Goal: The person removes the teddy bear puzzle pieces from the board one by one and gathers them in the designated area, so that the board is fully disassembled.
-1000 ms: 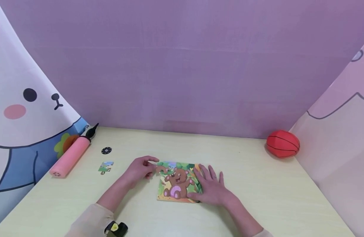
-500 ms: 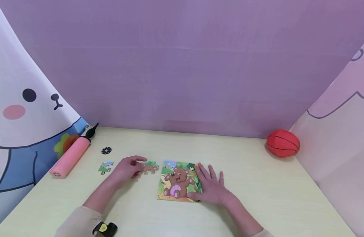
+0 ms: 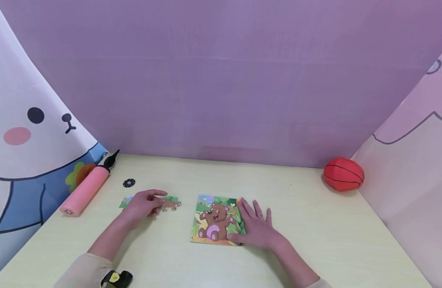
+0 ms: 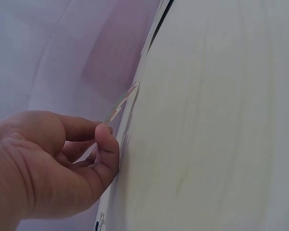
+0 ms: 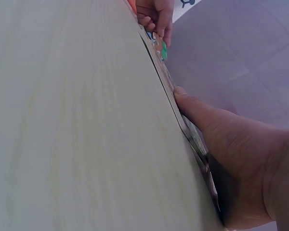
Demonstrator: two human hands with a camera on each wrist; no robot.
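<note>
Grip of left hand point(image 3: 144, 207) narrow, pinching a loose puzzle piece point(image 3: 169, 204) left of the bear puzzle point(image 3: 214, 226), not touching it. Right hand point(image 3: 257, 229) wide, fingers spread, resting on the bear puzzle's right edge. Bear puzzle lies flat on tabletop point(image 3: 314, 224). Second piece point(image 3: 125, 201), partly hidden behind left hand, farther left of it; black disc point(image 3: 129, 183) left and beyond; red ball point(image 3: 344, 175) well apart, right and beyond.

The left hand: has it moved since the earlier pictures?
Yes: in the head view, the left hand has moved leftward, farther from the bear puzzle and closer to the unmoved black disc.
</note>
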